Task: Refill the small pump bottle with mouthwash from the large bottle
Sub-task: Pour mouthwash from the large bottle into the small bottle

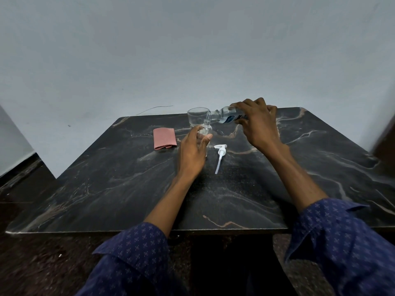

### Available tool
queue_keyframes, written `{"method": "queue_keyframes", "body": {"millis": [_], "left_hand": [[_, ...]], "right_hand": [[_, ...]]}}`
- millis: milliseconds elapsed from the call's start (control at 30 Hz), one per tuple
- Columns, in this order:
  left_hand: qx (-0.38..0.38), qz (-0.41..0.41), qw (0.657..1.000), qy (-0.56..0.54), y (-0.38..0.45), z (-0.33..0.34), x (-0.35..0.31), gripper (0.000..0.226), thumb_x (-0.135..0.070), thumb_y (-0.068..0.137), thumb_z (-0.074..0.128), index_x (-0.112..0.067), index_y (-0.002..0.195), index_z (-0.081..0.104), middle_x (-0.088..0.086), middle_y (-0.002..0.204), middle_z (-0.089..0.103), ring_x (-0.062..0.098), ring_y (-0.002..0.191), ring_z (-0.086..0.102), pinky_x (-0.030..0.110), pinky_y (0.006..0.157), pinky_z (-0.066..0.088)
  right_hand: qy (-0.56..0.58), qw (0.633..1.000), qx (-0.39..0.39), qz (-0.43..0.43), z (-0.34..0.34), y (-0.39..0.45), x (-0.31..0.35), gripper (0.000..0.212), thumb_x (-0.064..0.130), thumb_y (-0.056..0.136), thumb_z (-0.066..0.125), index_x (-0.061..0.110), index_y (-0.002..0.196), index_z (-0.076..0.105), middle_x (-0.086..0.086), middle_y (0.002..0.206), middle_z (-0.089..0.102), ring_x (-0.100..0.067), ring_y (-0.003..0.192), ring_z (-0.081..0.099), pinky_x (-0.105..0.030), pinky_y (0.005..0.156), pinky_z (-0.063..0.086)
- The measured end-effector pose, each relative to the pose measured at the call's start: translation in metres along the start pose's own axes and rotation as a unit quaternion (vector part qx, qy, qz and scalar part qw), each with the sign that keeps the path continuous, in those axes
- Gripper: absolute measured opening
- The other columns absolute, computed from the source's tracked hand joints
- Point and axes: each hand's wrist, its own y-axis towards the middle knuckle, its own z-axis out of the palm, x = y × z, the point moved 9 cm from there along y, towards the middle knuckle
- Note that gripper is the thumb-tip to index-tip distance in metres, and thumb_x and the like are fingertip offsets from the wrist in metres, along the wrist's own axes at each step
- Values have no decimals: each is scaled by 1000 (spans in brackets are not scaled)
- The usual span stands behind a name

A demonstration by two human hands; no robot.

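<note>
A small clear bottle [206, 129] stands upright on the dark marble table [128, 189], without its pump. My left hand [192, 148] is wrapped around its body. My right hand [257, 122] grips the large clear mouthwash bottle [224, 115], tipped almost level to the left. Its open mouth sits just above the small bottle's neck, and a thin stream of clear liquid falls into it. The white pump head with its dip tube [220, 155] lies flat on the table just right of the small bottle.
An empty clear drinking glass [196, 116] stands directly behind the small bottle. A folded pink cloth [164, 138] lies to the left. A pale wall rises close behind the table's far edge. Dark floor shows below the near edge.
</note>
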Motion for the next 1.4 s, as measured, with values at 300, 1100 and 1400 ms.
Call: {"method": "queue_keyframes", "body": {"millis": [300, 1100, 1400], "left_hand": [[2, -4, 1000, -3, 0, 0, 0, 57, -56, 104, 53, -20, 147, 56, -2, 120, 72, 14, 105, 68, 41, 89, 61], [-1, 8, 1000, -9, 0, 0, -2, 55, -57, 103, 52, -22, 144, 58, -9, 114, 69, 9, 99, 66, 32, 82, 57], [1, 1, 1000, -14, -1, -2, -6, 55, -52, 103, 54, -18, 147, 57, -4, 116, 71, 12, 100, 67, 31, 81, 56]], "right_hand": [[-4, 1000, 0, 0, 1, 1, -1, 43, 21, 100, 68, 33, 141, 62, 9, 135, 65, -24, 127, 49, -53, 107, 32], [-11, 1000, -3, -3, -1, 0, 0, 44, 21, 100, 67, 32, 142, 61, 8, 136, 64, -24, 128, 48, -52, 106, 31], [-7, 1000, -9, -8, -1, 0, 1, 44, 19, 99, 68, 31, 141, 62, 8, 133, 65, -25, 126, 49, -52, 105, 32]]}}
